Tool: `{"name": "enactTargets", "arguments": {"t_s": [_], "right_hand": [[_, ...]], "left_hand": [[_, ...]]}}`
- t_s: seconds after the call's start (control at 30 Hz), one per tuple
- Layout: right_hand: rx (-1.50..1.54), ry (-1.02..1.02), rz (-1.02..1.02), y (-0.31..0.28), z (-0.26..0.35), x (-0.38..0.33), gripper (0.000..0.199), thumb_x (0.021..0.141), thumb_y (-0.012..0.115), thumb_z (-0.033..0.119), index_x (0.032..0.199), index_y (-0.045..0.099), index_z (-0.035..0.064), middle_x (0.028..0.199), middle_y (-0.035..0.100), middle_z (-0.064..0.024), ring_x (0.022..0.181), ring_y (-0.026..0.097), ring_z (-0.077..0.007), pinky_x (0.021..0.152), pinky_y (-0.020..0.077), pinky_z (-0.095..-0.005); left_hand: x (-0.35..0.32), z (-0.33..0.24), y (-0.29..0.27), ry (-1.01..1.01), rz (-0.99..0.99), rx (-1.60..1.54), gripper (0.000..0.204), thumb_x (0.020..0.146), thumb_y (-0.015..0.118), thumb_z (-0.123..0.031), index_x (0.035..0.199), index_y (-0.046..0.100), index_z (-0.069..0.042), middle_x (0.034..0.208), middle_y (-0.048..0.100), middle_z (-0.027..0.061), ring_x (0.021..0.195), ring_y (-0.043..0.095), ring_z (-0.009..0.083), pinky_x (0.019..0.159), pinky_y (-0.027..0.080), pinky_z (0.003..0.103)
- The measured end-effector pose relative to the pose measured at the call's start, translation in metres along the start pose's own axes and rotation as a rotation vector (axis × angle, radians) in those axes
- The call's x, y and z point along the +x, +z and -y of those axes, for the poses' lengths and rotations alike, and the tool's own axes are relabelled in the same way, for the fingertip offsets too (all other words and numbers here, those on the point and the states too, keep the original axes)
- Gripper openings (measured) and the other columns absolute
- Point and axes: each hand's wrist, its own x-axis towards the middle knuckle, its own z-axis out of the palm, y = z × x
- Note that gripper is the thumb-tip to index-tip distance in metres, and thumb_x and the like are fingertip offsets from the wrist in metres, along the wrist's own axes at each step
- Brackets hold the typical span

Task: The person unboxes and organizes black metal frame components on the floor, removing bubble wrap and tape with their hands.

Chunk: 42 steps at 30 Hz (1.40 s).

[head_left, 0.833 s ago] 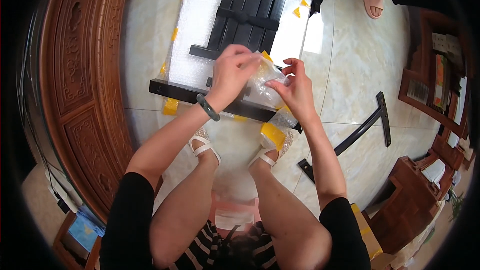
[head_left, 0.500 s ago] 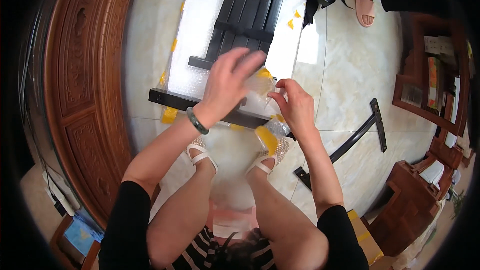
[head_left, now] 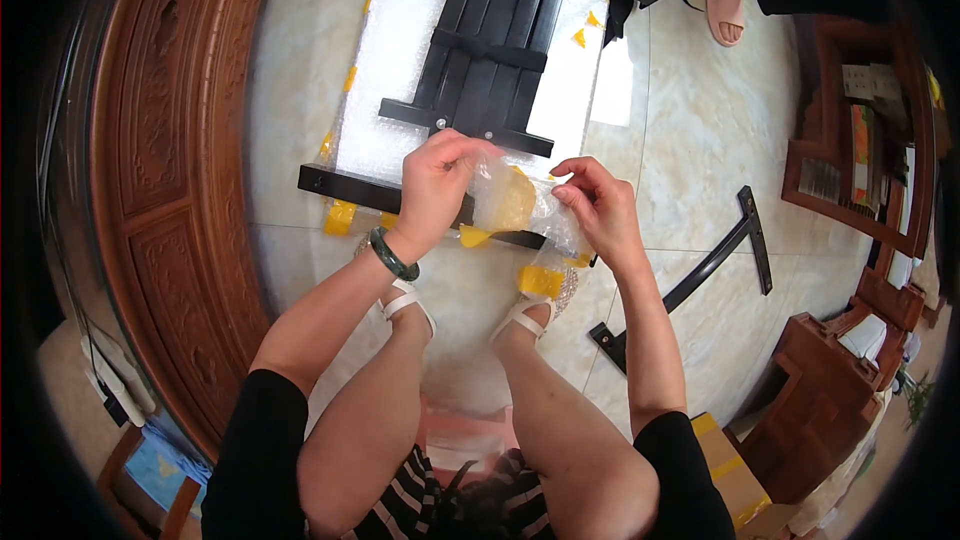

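Note:
Between my hands, above a black metal bar (head_left: 345, 188), hangs a crumpled piece of clear bubble wrap (head_left: 500, 202) with yellow tape stuck on it. My left hand (head_left: 435, 185), with a dark bangle at its wrist, pinches the wrap's left upper edge. On the other side, thumb and fingers of my right hand (head_left: 602, 208) are closed on the wrap's right edge. More taped wrap dangles below, over my right foot. Just beyond lies a black metal frame (head_left: 485, 55) of parallel bars, resting on a white panel (head_left: 395, 50) covered in bubble wrap.
A black metal leg piece (head_left: 700, 275) lies on the tiled floor to the right. Carved wooden furniture (head_left: 160, 190) runs along the left. At the right are a wooden shelf unit (head_left: 800, 180) and a taped carton (head_left: 725, 460). Another person's slippered foot (head_left: 724, 5) is at the upper right.
My left hand has come down from above the frame and taken hold of the bubble wrap, which is now stretched between both hands. The right hand has barely moved.

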Motion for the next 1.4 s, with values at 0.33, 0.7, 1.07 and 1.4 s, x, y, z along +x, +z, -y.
{"name": "enactTargets", "arguments": {"t_s": [0.33,0.7,1.07,1.4], "right_hand": [[-0.06,0.121,0.035,-0.024,-0.012,-0.008,0.013,0.086,0.064,0.008,0.096,0.065,0.0007,0.07,0.062,-0.0057,0.065,0.053,-0.0092,0.063,0.0458,-0.0245],[-0.001,-0.036,0.296,-0.024,-0.001,0.018,0.032,0.078,0.075,0.023,0.097,0.063,0.0002,0.076,0.063,-0.0058,0.07,0.056,-0.0147,0.066,0.0466,-0.0278],[0.395,0.291,-0.205,-0.097,-0.104,0.2,0.028,0.088,0.066,0.024,0.096,0.065,-0.002,0.084,0.066,-0.0054,0.067,0.06,-0.0097,0.061,0.049,-0.0233],[0.141,0.334,-0.251,-0.062,-0.137,0.313,0.034,0.079,0.071,0.033,0.083,0.069,0.0,0.081,0.068,-0.0087,0.073,0.064,-0.0163,0.069,0.0512,-0.0297]], "left_hand": [[0.0,0.025,-0.02,-0.375,-0.104,-0.557,0.015,0.088,0.053,0.002,0.096,0.066,0.0,0.089,0.063,0.0018,0.083,0.058,0.0083,0.076,0.048,0.023],[0.018,-0.005,0.002,0.055,0.455,-0.272,0.025,0.082,0.053,0.01,0.1,0.066,-0.002,0.096,0.062,0.0058,0.091,0.059,0.0146,0.086,0.046,0.026],[0.158,0.076,-0.083,-0.299,0.069,-0.137,0.032,0.097,0.05,-0.022,0.124,0.057,-0.006,0.104,0.064,0.005,0.094,0.06,0.0114,0.082,0.048,0.025],[0.279,0.105,-0.063,-0.372,0.015,-0.206,0.054,0.096,0.047,-0.044,0.131,0.047,-0.002,0.126,0.054,0.0112,0.117,0.052,0.0171,0.1,0.039,0.028]]}}
